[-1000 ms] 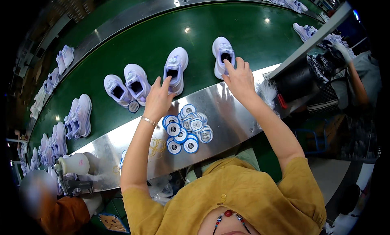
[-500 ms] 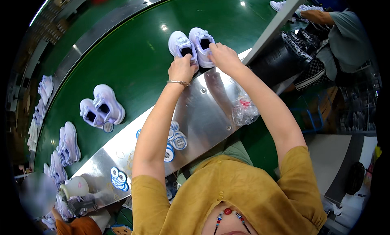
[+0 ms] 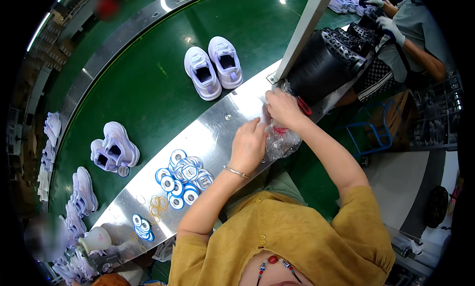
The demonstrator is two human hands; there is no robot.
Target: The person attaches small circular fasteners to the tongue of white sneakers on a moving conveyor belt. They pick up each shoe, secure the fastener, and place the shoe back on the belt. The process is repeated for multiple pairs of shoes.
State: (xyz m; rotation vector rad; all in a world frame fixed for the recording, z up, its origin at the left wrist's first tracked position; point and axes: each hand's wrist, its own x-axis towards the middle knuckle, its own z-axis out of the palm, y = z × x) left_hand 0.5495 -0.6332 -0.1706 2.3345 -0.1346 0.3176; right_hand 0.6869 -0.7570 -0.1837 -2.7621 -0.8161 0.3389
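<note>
My right hand is at the clear plastic bag with red print, on the metal ledge. Its fingers curl down together, and what they hold is hidden. My left hand hovers beside the bag, fingers stretched and slightly apart, nothing seen in them. A pair of white-lilac sneakers, the left shoe and the right shoe, stands on the green belt beyond my hands, toes pointing away. Left of my left hand lies a pile of round blue-edged tags beside several yellow rubber bands.
Another sneaker pair with a round tag stands at left on the green belt. More shoes line the far left. A grey post, black bin and red-handled tool are at right, near a gloved co-worker.
Both hands have let go of the sneakers and come back toward me, to the plastic bag. The sneakers remain on the belt. The tag pile now shows more fully.
</note>
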